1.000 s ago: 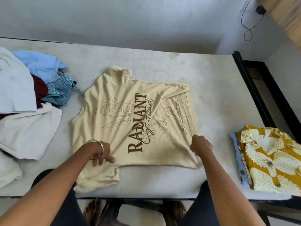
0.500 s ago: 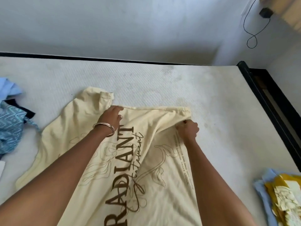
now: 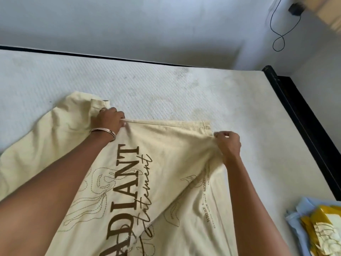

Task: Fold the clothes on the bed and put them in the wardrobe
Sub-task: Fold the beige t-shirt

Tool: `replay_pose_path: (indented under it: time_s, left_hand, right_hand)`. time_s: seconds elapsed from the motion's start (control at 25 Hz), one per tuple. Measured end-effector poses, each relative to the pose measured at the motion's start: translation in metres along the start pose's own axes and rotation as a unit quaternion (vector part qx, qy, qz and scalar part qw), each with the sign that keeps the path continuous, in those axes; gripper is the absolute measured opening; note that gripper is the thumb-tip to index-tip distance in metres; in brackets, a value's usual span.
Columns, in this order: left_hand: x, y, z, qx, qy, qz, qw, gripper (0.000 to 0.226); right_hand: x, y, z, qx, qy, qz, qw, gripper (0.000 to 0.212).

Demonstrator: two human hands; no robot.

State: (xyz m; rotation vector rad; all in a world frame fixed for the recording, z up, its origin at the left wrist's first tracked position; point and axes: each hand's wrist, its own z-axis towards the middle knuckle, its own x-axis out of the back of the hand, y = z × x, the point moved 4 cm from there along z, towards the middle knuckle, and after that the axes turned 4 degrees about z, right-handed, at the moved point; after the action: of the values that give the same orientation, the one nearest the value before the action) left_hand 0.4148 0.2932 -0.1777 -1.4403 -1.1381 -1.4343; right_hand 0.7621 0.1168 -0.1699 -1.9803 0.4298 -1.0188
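**A:** What am I looking at on your feed?

**B:** I'm looking down at a cream T-shirt [image 3: 166, 163] that is lying spread on the white mattress [image 3: 166, 85], printed side up, with brown lettering and line drawings running across it. It is filling most of the lower half of my view and running off the bottom edge.

**A:** What are the hands doing?

**B:** Both are gripping the shirt along its far edge. The left hand [image 3: 108, 120] is sitting near the sleeve [image 3: 81, 102], fingers curled down into the cloth and thumb pinching the folded hem where it is pulling taut to the right. I'm seeing a ring on one finger and metal bangles [image 3: 103, 132] at the wrist. The right hand [image 3: 228, 145] is pinching the fabric close to the far right corner, fingertips closed tight on a small ridge of cloth, knuckles toward me.

**A:** Is the shirt lying flat?

**B:** Not entirely. Between the two hands the hem is stretching in a straight line, and a crease is running diagonally from the right hand down across the print.

**A:** Anything else around?

**B:** At the lower right, a folded yellow patterned shirt [image 3: 321, 230] is resting on a light blue garment [image 3: 295, 218], well apart from the hands. A black bed frame [image 3: 302, 117] is bordering the mattress on the right, and a black cable [image 3: 276, 34] is hanging down the wall.
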Motion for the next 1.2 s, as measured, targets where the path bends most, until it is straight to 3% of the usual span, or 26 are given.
replay_pose_path:
  time_s: [0.16,0.32,0.4,0.52,0.6,0.64,0.68,0.76,0.84,0.92,1.08,1.2]
  left_hand:
    - [0.009,0.000,0.008,-0.003,0.017,0.044,0.999,0.026]
    - [0.011,0.006,0.013,-0.045,0.064,-0.012,0.997,0.022]
    - [0.007,0.002,0.016,-0.041,0.064,-0.059,0.995,0.018]
    - [0.008,0.000,0.017,-0.143,0.118,-0.052,0.981,0.002]
    - [0.006,-0.002,0.020,-0.203,0.135,0.012,0.970,0.017]
    - [0.006,-0.002,0.022,-0.203,0.124,0.039,0.970,0.020]
    - [0.004,-0.002,0.024,-0.191,0.124,0.063,0.972,0.019]
    - [0.001,0.000,0.029,-0.153,0.139,0.101,0.973,0.012]
    - [-0.005,0.000,0.030,-0.106,0.132,0.119,0.978,0.005]
    - [-0.015,-0.003,0.027,-0.056,0.088,0.110,0.989,0.015]
    - [-0.018,0.001,0.031,-0.035,-0.013,0.123,0.992,0.025]
    - [-0.015,0.004,0.025,0.009,-0.039,0.086,0.995,0.032]
  right_hand:
    - [-0.026,-0.026,0.024,-0.010,-0.050,-0.050,0.997,0.044]
    - [-0.037,-0.041,0.043,-0.012,-0.076,-0.134,0.988,0.023]
    - [-0.035,-0.048,0.051,-0.014,-0.088,-0.070,0.994,0.018]
    - [-0.024,-0.066,0.071,-0.028,-0.058,0.081,0.995,0.016]
    - [-0.021,-0.076,0.084,-0.027,-0.020,0.098,0.995,0.004]
    - [-0.022,-0.079,0.088,-0.019,-0.004,0.095,0.995,0.014]
    - [-0.027,-0.078,0.091,-0.007,0.010,0.080,0.997,0.024]
    - [-0.036,-0.073,0.086,0.036,0.035,0.025,0.998,0.007]
    - [-0.045,-0.060,0.076,0.090,0.032,-0.030,0.995,0.019]
    - [-0.046,-0.047,0.060,0.130,0.024,-0.055,0.990,0.032]
    - [-0.023,-0.017,0.038,0.051,-0.070,0.003,0.996,0.068]
    - [-0.002,0.006,0.018,0.027,-0.131,-0.034,0.990,0.075]
